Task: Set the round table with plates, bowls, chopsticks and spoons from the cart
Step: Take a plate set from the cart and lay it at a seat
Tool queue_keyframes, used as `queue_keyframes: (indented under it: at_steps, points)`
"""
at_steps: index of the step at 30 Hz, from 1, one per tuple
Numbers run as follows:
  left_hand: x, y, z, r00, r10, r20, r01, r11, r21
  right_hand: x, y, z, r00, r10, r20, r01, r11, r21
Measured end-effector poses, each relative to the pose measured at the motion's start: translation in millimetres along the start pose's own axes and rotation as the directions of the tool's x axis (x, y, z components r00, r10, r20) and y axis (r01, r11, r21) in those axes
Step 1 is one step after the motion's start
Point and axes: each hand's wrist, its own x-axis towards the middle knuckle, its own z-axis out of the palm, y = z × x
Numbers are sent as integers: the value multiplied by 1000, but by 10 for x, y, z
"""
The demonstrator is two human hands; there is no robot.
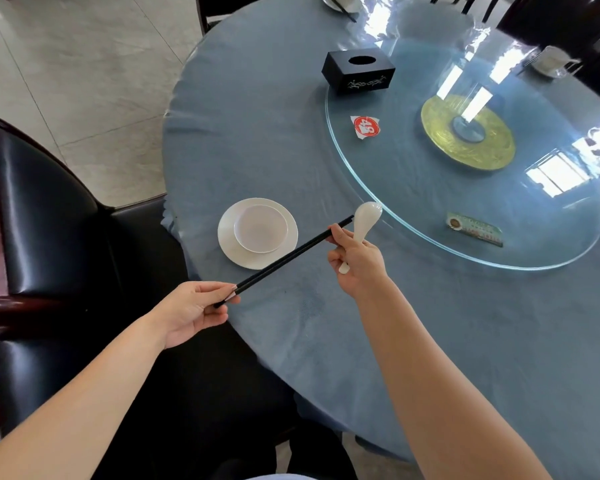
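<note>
Chopsticks [291, 256]: black, slim, pair held together, slanting above table edge, just right of plate [229, 244]. L hand [194, 308] pinches near end. R hand [355, 261] pinches far end and also grips white ceramic spoon [366, 220], scoop end up. Count: 1 chopstick pair, 1 spoon, 1 white plate, 1 white bowl [260, 228] on plate, all at blue-clothed round table [257, 133]. 1 black tissue box [358, 71] on glass turntable [413, 188].

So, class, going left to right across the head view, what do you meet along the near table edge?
Black chair, left hand, bowl, right hand, green card. The chopsticks, bridging both hands, and the spoon in the right hand's grip are left out.
</note>
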Motion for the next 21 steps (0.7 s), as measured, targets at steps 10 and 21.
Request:
queue_keyframes:
  at_steps: [10, 21]
  points:
    - [81, -56, -232, 990, 12, -141, -37, 985, -170, 180, 210, 71, 996, 76, -51, -77, 996, -33]
    - [209, -49, -309, 982, -34, -185, 3, 987, -161, 411, 285, 28, 988, 141, -59, -145, 988, -54]
